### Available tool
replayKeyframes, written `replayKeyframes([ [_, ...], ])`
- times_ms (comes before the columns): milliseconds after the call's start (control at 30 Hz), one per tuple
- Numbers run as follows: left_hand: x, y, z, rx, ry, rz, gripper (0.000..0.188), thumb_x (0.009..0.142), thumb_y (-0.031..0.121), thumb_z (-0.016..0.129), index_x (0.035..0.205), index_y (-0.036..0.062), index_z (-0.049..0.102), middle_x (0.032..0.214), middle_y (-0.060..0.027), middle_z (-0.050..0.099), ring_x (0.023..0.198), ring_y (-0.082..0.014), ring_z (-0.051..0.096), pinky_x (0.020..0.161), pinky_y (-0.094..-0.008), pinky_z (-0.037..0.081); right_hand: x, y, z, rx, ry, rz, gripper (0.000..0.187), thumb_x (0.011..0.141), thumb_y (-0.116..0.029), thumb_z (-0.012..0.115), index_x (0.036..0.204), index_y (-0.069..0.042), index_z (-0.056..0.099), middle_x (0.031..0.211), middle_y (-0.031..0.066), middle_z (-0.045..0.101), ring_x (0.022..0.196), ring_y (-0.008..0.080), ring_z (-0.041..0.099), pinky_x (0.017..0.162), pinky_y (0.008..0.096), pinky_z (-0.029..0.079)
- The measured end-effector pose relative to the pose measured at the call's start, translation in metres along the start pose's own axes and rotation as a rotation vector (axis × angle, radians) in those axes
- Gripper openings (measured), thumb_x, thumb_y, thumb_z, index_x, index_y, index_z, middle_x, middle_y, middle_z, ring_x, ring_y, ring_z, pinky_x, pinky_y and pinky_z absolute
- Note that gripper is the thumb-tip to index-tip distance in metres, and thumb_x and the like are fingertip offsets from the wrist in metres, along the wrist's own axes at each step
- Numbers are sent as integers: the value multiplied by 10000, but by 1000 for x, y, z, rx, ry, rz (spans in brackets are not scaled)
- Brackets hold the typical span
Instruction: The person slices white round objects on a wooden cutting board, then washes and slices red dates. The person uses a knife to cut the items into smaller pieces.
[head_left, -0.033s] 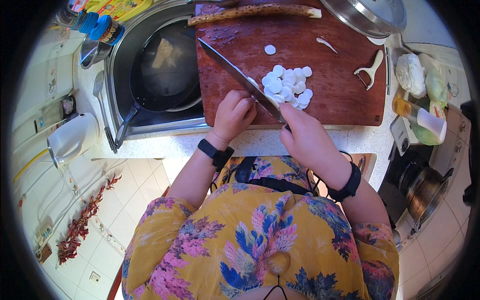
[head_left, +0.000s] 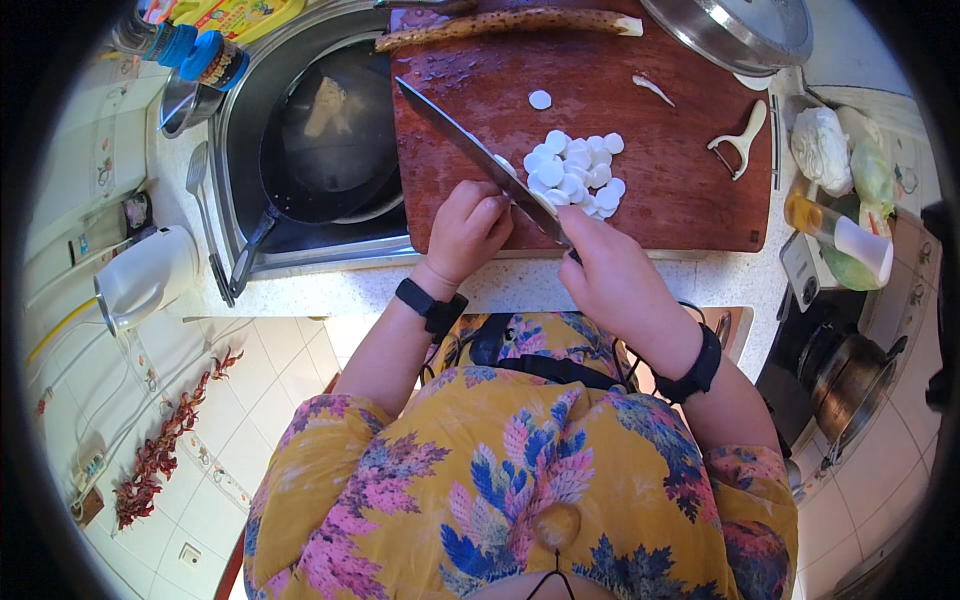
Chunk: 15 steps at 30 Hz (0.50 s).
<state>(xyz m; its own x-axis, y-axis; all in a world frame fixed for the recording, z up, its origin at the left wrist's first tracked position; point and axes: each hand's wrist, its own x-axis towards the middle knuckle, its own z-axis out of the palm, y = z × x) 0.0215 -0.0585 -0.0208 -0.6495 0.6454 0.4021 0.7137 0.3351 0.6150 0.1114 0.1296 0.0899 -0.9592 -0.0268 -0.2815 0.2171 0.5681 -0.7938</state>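
At the head view's red-brown board (head_left: pixel 690 200), the right hand (head_left: pixel 612 262) grips the knife (head_left: pixel 478 150); the left hand (head_left: pixel 466 230) curls beside the blade (holding what, I cannot tell), so a slip could nick its fingers. White slices (head_left: pixel 576 172), at the blade's three o'clock, could scatter if bumped.

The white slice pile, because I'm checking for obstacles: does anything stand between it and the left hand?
Yes: the knife, held in the right hand, slants over the cutting board between the left hand and the white slice pile.
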Motion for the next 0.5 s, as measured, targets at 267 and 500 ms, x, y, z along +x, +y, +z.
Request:
replayKeyframes([
  [267,-3,-1,-1,6,-34,-3,177,739,24,694,882,55,594,932,-110,609,850,-294,592,704,-367,520,11,7,11,-62,-4,-40,307,829,-43,524,1129,-14,463,944,244,614,896,444,599,746,533,487],
  [500,0,-1,0,49,-69,27,187,763,40,684,934,54,609,947,-107,616,866,-293,595,726,-363,524,28,13,22,-7,34,-55,329,832,-50,535,1154,-18,474,938,246,623,894,440,605,740,529,490],
])
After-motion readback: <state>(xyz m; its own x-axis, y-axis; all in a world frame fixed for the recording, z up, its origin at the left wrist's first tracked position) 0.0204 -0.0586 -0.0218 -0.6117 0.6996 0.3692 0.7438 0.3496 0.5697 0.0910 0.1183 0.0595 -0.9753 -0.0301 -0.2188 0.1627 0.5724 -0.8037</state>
